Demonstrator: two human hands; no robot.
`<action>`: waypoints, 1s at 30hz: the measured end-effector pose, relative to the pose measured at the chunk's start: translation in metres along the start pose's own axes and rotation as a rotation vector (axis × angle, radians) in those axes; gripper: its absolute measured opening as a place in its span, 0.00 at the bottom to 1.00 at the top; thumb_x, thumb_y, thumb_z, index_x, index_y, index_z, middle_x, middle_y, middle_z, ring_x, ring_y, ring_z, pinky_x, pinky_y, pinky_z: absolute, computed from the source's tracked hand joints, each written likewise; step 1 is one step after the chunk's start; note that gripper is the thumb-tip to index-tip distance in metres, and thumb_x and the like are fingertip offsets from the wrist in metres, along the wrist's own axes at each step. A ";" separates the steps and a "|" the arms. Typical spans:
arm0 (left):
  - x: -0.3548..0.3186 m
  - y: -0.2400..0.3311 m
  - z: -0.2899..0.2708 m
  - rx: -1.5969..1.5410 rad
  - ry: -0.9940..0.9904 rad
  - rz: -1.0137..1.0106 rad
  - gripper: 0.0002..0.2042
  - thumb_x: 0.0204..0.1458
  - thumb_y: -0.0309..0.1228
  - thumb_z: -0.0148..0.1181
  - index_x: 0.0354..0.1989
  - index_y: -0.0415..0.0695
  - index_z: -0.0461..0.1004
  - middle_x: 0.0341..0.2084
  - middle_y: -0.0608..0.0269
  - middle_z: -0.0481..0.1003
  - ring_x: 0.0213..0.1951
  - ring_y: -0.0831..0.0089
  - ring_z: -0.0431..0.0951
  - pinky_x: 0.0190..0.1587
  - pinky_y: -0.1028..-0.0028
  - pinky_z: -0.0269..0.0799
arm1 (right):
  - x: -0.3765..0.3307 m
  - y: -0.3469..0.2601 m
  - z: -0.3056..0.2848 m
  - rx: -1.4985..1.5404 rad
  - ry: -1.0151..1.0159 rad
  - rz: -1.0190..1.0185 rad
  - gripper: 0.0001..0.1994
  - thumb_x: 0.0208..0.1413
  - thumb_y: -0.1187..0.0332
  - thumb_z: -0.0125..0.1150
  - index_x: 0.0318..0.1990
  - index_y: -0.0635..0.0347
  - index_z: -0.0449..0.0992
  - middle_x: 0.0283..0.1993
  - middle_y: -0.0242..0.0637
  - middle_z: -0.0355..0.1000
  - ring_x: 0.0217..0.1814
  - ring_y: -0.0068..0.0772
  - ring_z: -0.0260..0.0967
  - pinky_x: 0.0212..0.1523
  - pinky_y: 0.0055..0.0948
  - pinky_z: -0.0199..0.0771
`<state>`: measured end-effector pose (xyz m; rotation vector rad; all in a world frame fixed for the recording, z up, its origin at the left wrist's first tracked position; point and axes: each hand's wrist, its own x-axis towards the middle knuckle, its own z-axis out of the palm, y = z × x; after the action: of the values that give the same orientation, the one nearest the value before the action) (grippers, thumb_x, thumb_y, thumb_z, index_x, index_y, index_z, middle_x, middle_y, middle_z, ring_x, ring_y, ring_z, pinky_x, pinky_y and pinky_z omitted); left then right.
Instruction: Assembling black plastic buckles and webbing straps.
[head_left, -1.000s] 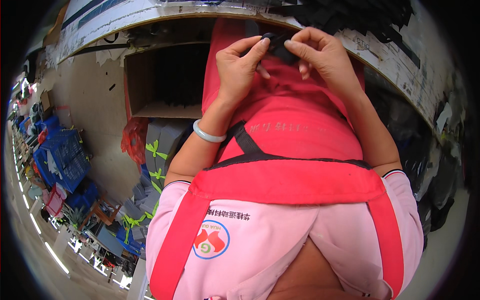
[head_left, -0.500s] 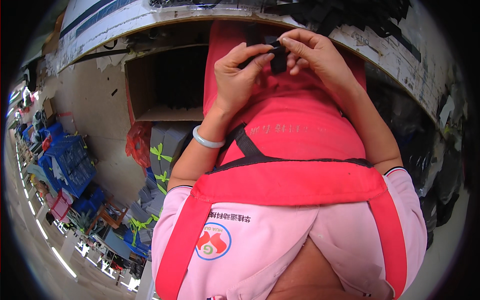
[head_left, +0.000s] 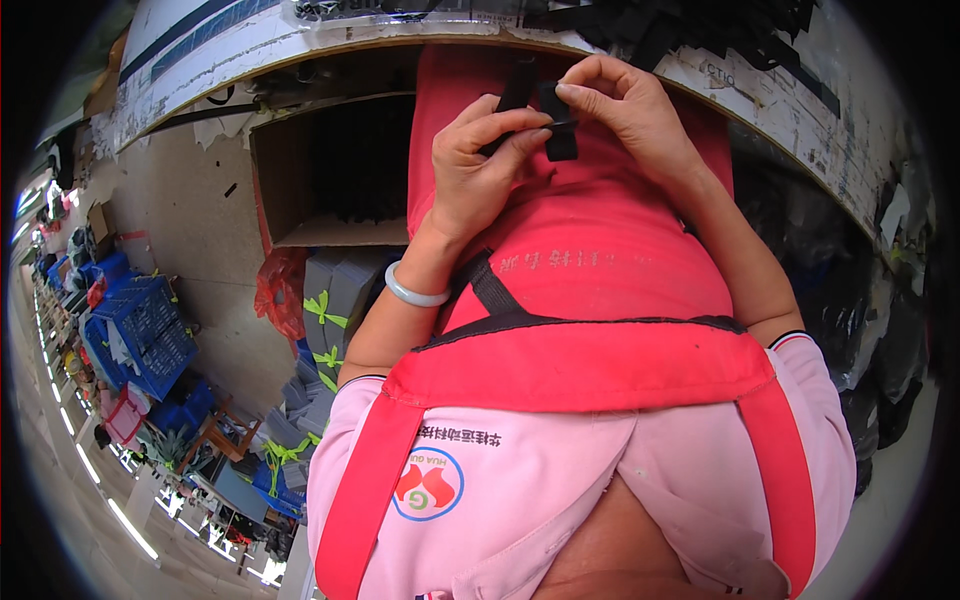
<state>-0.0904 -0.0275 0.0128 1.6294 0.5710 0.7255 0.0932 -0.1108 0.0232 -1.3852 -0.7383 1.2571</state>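
Observation:
Over my lap, in front of the table edge, both hands work on a short black strap (head_left: pixel 562 146). My left hand (head_left: pixel 482 165) pinches it between thumb and forefinger, and one dark length stands up behind those fingers. With thumb and forefinger together, my right hand (head_left: pixel 632 112) grips the strap's upper right part; its other fingers are curled. A short end hangs down between the hands against my red apron (head_left: pixel 610 290). Whether the strap pieces are joined is hidden by my fingers.
A worn white table (head_left: pixel 330 48) curves across the far side, with a heap of black straps (head_left: pixel 680 30) at its right. Left of my lap stands an open cardboard box (head_left: pixel 340 232) with dark contents. Beyond lie a red plastic bag (head_left: pixel 278 285), grey bundles (head_left: pixel 345 280) and blue crates (head_left: pixel 150 335).
My hands have drawn slightly apart. The strap has turned, so a dark length now rises above my left fingers and more of it shows between the hands.

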 end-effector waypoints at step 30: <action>0.001 -0.023 -0.019 -0.993 0.042 -0.520 0.23 0.57 0.17 0.48 0.62 0.38 0.57 0.54 0.46 0.67 0.55 0.55 0.72 0.57 0.64 0.71 | 0.025 -0.025 0.009 -0.088 -0.074 -0.075 0.08 0.59 0.69 0.59 0.42 0.62 0.74 0.26 0.26 0.70 0.21 0.09 0.65 0.18 0.10 0.62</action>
<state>-0.1030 -0.0103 -0.0075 0.5116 0.5071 0.5118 0.0964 -0.0787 0.0411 -1.3750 -0.8982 1.2341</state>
